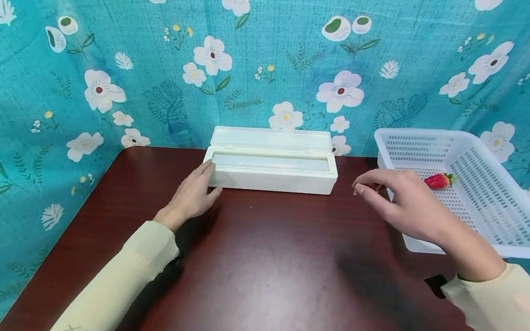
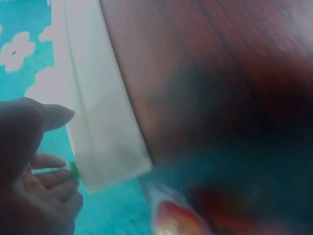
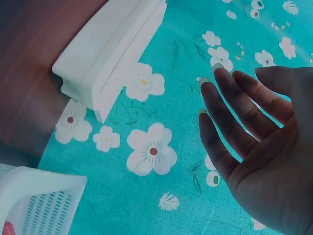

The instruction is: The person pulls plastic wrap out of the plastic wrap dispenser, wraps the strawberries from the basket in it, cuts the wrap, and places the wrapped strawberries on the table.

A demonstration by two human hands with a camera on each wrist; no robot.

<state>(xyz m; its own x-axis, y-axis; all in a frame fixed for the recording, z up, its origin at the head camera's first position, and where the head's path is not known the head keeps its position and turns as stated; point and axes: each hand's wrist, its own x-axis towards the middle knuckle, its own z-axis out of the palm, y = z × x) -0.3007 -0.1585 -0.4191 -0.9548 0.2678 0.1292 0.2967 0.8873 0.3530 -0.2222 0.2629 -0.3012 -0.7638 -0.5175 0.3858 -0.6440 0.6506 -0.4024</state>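
Note:
A long white box [image 1: 273,182] stands at the back of the table, its lid [image 1: 271,139] raised along the far side. My left hand [image 1: 192,195] is at the box's left end, fingertips right at the corner and thumb out beside the front wall. In the left wrist view, that hand [image 2: 46,186] has its fingers beside the box end [image 2: 117,166], near a small green spot. My right hand [image 1: 409,203] hovers between the box and a white basket [image 1: 529,242], holding nothing. Its loosely bent fingers [image 3: 234,105] show spread in the right wrist view.
Inside the basket lies a red strawberry-like thing [image 1: 438,181] with a green top. A flowered turquoise cloth [image 1: 271,47] hangs behind the dark red table [image 1: 249,276]. A blurred red and yellow shape [image 2: 178,220] shows low in the left wrist view.

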